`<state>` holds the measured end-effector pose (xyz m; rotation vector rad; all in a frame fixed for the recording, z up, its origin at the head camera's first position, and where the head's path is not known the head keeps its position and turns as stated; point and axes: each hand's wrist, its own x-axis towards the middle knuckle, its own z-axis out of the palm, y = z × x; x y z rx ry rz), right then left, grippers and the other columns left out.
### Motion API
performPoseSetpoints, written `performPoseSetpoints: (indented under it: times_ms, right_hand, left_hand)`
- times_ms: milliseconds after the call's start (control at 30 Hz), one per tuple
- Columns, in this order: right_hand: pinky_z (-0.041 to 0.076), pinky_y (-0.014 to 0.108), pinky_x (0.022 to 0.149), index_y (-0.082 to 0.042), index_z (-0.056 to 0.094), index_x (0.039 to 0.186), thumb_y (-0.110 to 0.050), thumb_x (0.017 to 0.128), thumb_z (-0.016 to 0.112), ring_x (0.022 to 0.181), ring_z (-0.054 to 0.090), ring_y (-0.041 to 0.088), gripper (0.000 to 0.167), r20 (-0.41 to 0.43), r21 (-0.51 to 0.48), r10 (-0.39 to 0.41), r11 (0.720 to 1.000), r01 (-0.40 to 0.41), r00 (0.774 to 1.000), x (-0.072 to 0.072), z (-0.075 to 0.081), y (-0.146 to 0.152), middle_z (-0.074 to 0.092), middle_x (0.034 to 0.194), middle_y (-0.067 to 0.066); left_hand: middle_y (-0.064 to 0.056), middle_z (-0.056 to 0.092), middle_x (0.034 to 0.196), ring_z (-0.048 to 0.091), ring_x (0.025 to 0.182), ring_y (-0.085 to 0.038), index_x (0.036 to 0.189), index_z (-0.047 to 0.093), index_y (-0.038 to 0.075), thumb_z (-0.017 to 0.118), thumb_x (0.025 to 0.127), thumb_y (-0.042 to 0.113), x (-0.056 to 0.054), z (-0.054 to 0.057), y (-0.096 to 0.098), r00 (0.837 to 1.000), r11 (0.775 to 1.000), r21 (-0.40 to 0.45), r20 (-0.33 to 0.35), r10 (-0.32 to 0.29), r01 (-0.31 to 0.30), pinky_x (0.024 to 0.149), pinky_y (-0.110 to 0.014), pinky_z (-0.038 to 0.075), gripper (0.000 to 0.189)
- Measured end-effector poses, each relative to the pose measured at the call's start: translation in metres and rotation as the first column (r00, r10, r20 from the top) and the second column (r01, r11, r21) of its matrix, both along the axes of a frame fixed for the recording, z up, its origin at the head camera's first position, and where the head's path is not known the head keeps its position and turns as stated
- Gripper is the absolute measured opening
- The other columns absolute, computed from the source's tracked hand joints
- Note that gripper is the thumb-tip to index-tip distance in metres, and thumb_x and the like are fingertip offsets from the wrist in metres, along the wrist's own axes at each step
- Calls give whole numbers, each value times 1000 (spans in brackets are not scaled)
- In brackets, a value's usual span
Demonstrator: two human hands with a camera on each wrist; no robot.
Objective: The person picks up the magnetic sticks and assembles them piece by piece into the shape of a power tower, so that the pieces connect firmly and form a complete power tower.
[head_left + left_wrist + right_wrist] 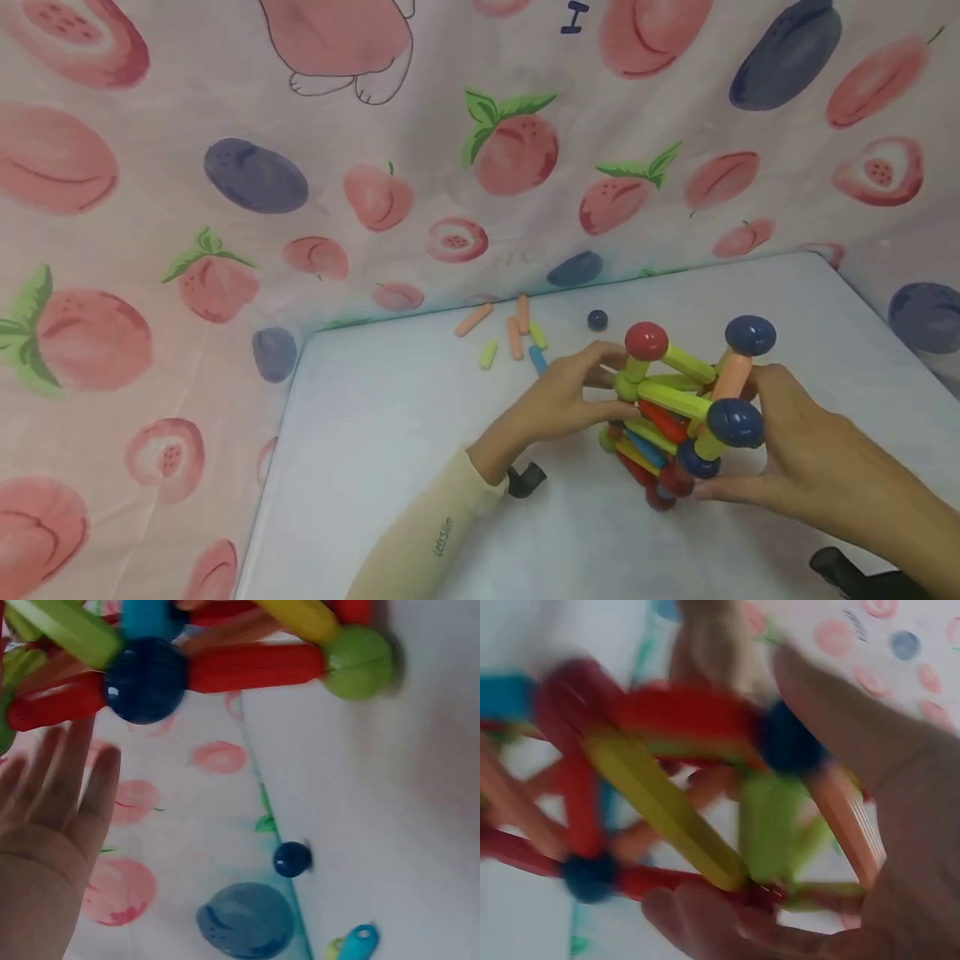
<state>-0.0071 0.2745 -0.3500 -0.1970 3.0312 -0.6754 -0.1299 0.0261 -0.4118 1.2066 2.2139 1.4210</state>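
A tall ball-and-stick toy structure (675, 400) of red, green, yellow, blue and orange sticks joined by coloured balls is held up over the table. My right hand (810, 442) grips its right side; in the right wrist view the thumb lies by a dark blue ball (789, 739) and fingers curl round the opposite edge. At the left side, my left hand (566, 400) has thumb and fingers spread around a corner near a green ball (627, 387). The left wrist view shows that hand's fingers (67, 776) fairly straight, tips right at a red stick (56, 703).
Loose orange sticks (514, 337), green sticks (488, 355) and a blue stick (537, 359) lie on the white table (360, 467) near its back edge. A loose dark blue ball (597, 320) is right of them. A fruit-print cloth (420, 133) hangs behind.
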Motion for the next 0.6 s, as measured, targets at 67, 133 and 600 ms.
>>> performPoseSetpoints:
  times_ms: [67, 133, 600]
  right_hand:
    - [61, 42, 60, -1, 26, 150, -66, 63, 87, 84, 70, 26, 124, 68, -49, 29, 998, -25, 997, -7, -8, 1, 61, 119, 26]
    - [62, 41, 62, -5, 33, 152, -55, 70, 89, 89, 72, 27, 110, 52, -119, 56, 992, -50, 997, -15, -14, 2, 66, 122, 23]
    - [62, 29, 79, -24, 64, 127, -22, 83, 85, 101, 72, 6, 49, -202, -293, 227, 914, -280, 953, -70, -60, -12, 74, 115, -7]
  left_hand:
    - [1, 68, 129, 67, 115, 0, 138, 48, 17, 77, 92, 24, -1, -5, -4, 1000, 1000, -26, 2, -12, 12, 101, -17, 50, 55]
    - [1, 72, 123, 68, 110, 0, 133, 52, 15, 77, 92, 23, 2, -8, -7, 999, 1000, -22, -47, 12, -14, 99, -15, 50, 49]
    - [1, 64, 124, 68, 111, -10, 130, 57, 17, 82, 88, 27, 32, -12, -40, 924, 926, 52, -56, 378, -375, 86, -24, 59, 50]
